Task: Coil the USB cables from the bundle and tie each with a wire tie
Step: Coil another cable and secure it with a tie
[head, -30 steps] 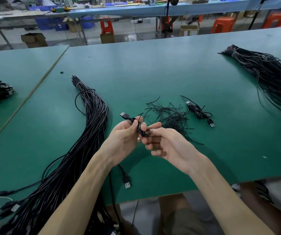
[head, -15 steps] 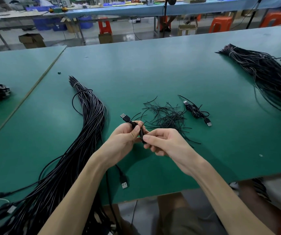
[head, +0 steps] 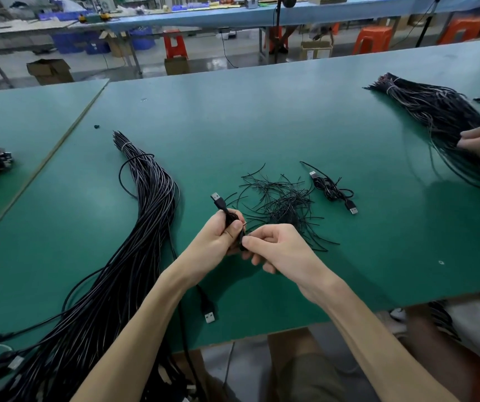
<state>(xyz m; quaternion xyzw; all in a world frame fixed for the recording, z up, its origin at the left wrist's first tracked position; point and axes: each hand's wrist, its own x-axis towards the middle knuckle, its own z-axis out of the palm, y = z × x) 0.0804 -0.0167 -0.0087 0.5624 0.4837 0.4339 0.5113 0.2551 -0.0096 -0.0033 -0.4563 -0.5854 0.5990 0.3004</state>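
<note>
We are holding a coiled USB cable (head: 222, 205) just in front of the pile of wire ties (head: 282, 203), left hand (head: 215, 239) gripping it, right hand (head: 280, 251) pinching its lower end, and the big bundle (head: 149, 198) is lying left of that pile.

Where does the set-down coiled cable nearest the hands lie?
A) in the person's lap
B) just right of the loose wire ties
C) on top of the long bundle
B: the finished coil lies on the green table, close beside the wire tie pile on its right.
</note>
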